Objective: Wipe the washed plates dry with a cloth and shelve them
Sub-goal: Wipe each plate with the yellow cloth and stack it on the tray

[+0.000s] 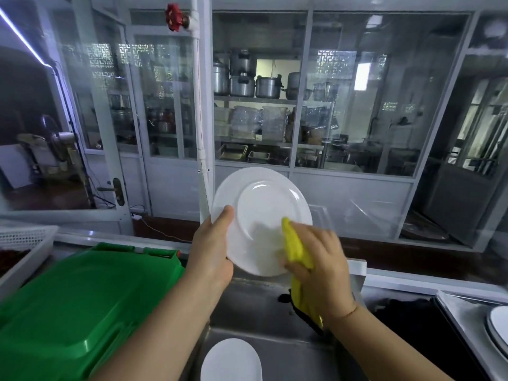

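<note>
A round white plate (261, 204) is held up, tilted, above the steel sink (255, 306), its face toward me. My left hand (213, 243) grips its left rim, thumb on the face. My right hand (316, 259) holds a yellow cloth (295, 246) and presses it against the plate's lower right part; the cloth's tail hangs down under my wrist. Another white plate (231, 360) lies low in the sink. At the right edge, white plates (499, 325) rest in a tray.
A green plastic bin lid (77, 303) fills the left foreground. A white perforated basket (24, 240) stands at the far left. A white pipe (202, 105) with a red valve (173, 16) rises behind the plate. Glass partitions show shelves of pots.
</note>
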